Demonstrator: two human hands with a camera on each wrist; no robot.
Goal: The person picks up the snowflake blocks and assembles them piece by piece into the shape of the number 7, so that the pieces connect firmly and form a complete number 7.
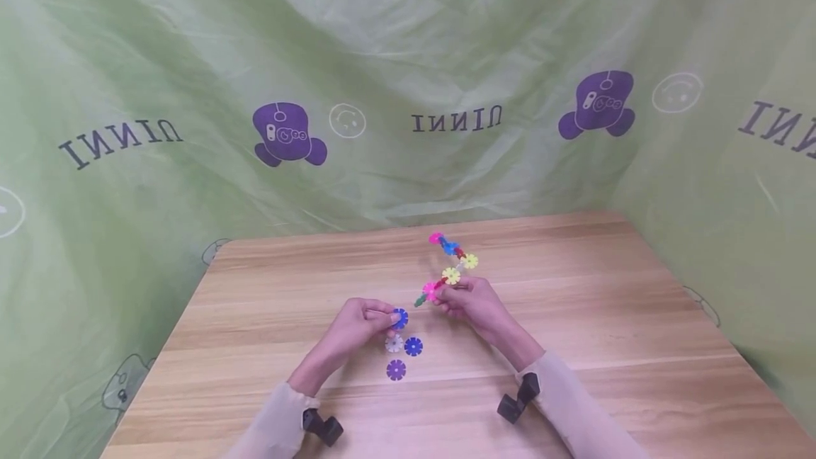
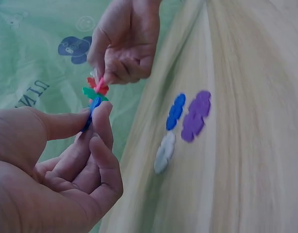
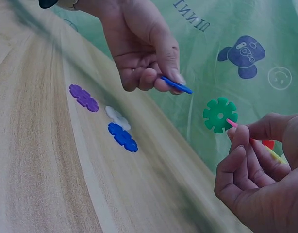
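Observation:
Between thumb and fingers, my left hand [image 1: 358, 324] pinches a blue notched disc [image 3: 177, 85]. My right hand [image 1: 474, 307] pinches a pink disc [image 1: 430, 292] near the near end of a chain of interlocked snowflake discs. A green disc [image 3: 220, 115] forms that end, pointing toward the left hand. Farther along the chain come red, yellow [image 1: 450, 275], white and blue pieces, with another pink disc [image 1: 436, 238] at the far end. In the right wrist view the blue disc and the green one are apart.
Loose on the wooden table [image 1: 268, 289] lie a white disc [image 1: 394, 343], a second blue disc [image 1: 413, 346] and a purple disc [image 1: 396, 370], just below the left hand. A green printed cloth [image 1: 408, 176] hangs behind the table and at both sides. Each wrist wears a black mount [image 1: 519, 399].

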